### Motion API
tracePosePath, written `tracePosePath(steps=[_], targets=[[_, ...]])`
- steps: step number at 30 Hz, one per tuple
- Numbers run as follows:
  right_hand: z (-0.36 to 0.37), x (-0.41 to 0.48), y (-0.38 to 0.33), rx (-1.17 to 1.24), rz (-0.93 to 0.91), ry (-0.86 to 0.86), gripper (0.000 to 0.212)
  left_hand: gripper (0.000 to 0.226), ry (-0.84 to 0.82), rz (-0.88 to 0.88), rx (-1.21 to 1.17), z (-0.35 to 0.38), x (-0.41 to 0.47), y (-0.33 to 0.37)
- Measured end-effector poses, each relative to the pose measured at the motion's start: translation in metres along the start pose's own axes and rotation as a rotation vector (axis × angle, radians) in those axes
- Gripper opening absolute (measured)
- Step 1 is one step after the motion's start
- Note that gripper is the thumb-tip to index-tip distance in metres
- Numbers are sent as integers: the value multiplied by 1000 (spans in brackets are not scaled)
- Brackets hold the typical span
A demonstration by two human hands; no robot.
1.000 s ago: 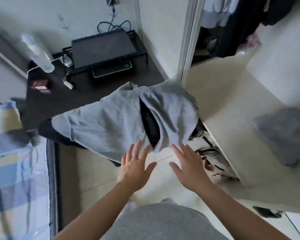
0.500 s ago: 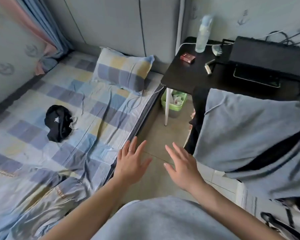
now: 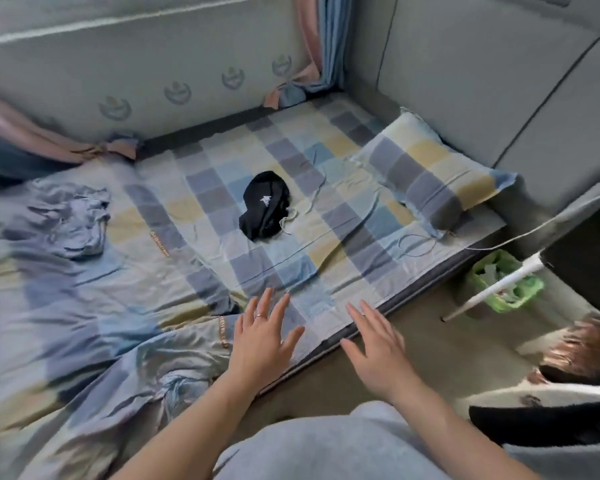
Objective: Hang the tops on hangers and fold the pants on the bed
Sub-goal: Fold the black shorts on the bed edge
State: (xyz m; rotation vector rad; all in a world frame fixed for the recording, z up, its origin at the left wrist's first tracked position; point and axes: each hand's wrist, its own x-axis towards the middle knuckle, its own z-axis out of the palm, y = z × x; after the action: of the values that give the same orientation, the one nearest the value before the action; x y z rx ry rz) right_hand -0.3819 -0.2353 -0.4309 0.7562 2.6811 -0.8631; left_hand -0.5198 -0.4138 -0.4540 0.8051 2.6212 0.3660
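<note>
- Head view finds the black garment (image 3: 264, 204) bundled in the middle of the bed (image 3: 326, 271), drawstrings trailing, pillow (image 3: 426, 174) well off to its right
- Those drawstrings suggest pants, so folding looks like the step in hand
- Left hand (image 3: 262, 336) hovers over the near edge, fingers spread straight, holding nothing
- Right hand (image 3: 374, 348) is alongside, equally flat and empty
- Best play: reach in, shake it flat, lay the legs together, clear of the rumpled quilt (image 3: 66, 220)
</note>
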Motion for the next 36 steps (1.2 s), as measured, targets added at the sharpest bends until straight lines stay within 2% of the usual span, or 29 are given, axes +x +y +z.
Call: tracePosePath(steps=[7, 17, 23, 31, 36], targets=[[-11, 93, -30, -33, -107, -75, 59, 68, -3, -204, -93, -13, 38, -38], [-66, 235, -29, -90, -176, -180, 62, 65, 4, -321, -142, -49, 168, -25], [-73, 301, -31, -85, -175, -199, 63, 66, -23, -353, -175, -43, 243, -38], [10, 451, -48, -108, -171, -173, 64, 66, -112, -356, -183, 30, 375, -143], [92, 567, -55, -165, -89, -230, 64, 74, -269, -344, -192, 105, 470, -224]])
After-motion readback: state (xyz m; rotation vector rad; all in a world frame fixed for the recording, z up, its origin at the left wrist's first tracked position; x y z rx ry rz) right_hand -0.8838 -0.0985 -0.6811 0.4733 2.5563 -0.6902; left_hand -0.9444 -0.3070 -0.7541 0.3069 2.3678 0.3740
